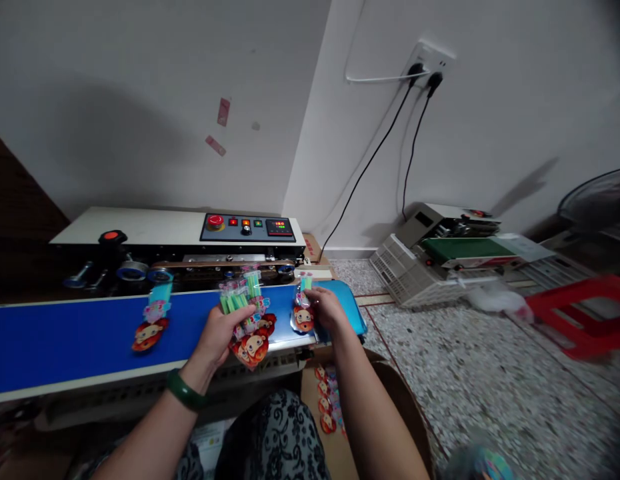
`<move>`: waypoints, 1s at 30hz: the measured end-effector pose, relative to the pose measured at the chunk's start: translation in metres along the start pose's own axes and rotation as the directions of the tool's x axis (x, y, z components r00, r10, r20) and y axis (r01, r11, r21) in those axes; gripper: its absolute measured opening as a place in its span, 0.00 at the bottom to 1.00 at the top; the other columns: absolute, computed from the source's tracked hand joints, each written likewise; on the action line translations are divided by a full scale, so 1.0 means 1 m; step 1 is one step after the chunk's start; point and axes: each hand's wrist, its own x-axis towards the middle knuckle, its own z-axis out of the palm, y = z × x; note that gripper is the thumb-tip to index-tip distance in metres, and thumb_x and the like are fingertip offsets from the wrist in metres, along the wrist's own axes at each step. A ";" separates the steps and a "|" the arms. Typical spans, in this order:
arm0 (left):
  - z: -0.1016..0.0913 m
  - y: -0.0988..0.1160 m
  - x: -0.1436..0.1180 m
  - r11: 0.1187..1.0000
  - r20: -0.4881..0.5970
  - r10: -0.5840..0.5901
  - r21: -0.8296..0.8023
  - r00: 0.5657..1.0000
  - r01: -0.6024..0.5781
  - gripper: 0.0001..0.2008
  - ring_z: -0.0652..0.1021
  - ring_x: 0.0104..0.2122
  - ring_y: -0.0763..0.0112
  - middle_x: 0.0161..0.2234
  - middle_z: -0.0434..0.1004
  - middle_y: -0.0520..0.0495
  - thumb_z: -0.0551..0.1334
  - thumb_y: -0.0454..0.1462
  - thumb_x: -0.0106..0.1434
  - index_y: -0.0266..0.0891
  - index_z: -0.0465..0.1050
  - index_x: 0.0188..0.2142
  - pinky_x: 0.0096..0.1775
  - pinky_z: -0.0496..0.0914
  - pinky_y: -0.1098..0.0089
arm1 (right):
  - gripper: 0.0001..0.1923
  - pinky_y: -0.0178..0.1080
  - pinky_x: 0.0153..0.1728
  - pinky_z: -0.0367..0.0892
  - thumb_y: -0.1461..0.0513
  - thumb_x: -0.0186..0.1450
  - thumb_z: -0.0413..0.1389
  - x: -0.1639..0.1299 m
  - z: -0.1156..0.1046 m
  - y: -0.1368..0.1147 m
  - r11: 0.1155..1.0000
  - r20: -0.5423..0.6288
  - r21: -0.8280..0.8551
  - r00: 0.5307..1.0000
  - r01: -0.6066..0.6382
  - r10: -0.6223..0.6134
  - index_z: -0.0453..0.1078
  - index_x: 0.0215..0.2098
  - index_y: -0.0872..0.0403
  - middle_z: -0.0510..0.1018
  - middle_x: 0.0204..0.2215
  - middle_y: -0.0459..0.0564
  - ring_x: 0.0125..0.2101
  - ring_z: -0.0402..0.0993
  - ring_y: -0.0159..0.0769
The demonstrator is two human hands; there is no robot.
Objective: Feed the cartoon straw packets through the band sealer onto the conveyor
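Note:
My left hand (221, 332), with a green bangle on the wrist, grips several clear packets (250, 343). Pale green sticks show at their tops and a red-haired cartoon head below. To the right, my right hand (328, 308) pinches the edge of a single similar packet (303, 316) over the right part of the blue conveyor belt (200, 321). Another packet (151, 327) lies farther left on the belt, its top end toward the rollers of the band sealing machine (140, 230). My right fingertips are partly hidden.
Below the belt's right end stands a cardboard box (315, 393) holding more packets. A control panel (247, 228) with a red stop button faces me. To the right are a white crate (405, 273), a second machine with a green belt (465, 248) and a red crate (585, 313).

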 end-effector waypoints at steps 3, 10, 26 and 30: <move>0.003 0.001 -0.001 1.000 0.006 -0.012 -0.007 1.000 0.012 0.19 0.78 0.31 0.60 0.33 0.79 0.42 0.69 0.34 0.42 0.32 0.73 0.37 0.35 0.73 0.63 | 0.07 0.32 0.17 0.62 0.67 0.42 0.61 0.014 0.007 -0.004 0.997 0.052 -0.075 0.998 -0.016 0.020 0.68 0.20 0.59 0.72 0.15 0.46 0.15 0.66 0.28; 0.007 -0.004 -0.001 0.999 0.026 0.023 -0.023 0.999 -0.022 0.20 0.78 0.28 0.62 0.31 0.79 0.42 0.69 0.35 0.40 0.32 0.73 0.36 0.33 0.73 0.64 | 0.15 0.33 0.29 0.67 0.58 0.51 0.60 -0.020 0.037 0.007 0.983 0.214 -0.053 0.963 0.179 -0.164 0.70 0.35 0.54 0.77 0.31 0.47 0.30 0.72 0.31; 0.005 -0.006 0.001 0.993 -0.007 0.069 0.096 0.998 -0.069 0.20 0.74 0.22 0.72 0.26 0.75 0.52 0.70 0.35 0.41 0.36 0.69 0.35 0.25 0.71 0.71 | 0.10 0.30 0.14 0.57 0.64 0.43 0.61 0.006 0.001 -0.004 0.988 0.042 -0.152 0.999 -0.003 0.010 0.62 0.19 0.55 0.66 0.11 0.41 0.12 0.61 0.26; 0.007 -0.007 0.002 0.996 0.033 0.076 0.052 0.997 -0.078 0.21 0.75 0.24 0.71 0.29 0.76 0.50 0.69 0.34 0.41 0.36 0.69 0.36 0.28 0.72 0.70 | 0.09 0.31 0.16 0.59 0.63 0.45 0.61 0.011 0.015 -0.010 0.973 0.012 -0.231 1.000 0.020 -0.018 0.65 0.21 0.56 0.68 0.13 0.43 0.14 0.63 0.27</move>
